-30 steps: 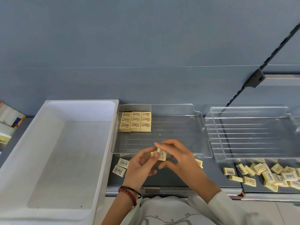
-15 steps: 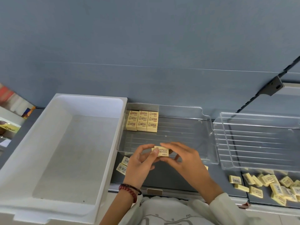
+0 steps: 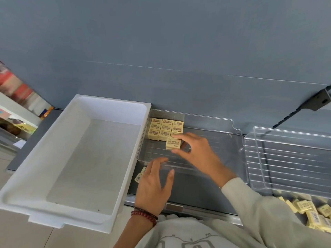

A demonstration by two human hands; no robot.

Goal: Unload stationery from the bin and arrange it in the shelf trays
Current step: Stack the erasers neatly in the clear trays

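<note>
Through the head camera, the right hand (image 3: 198,154) pinches a small yellow block (image 3: 172,144) between thumb and fingers. The block is inside the clear tray (image 3: 215,140), just in front of the packed rows (image 3: 165,128) at the tray's back-left corner. The left hand (image 3: 154,185) hovers near the tray's front edge, fingers released and spread, beside the white bin (image 3: 53,140).

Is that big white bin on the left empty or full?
Empty: the white bin shows only its bare floor and walls, no stationery inside.
</note>
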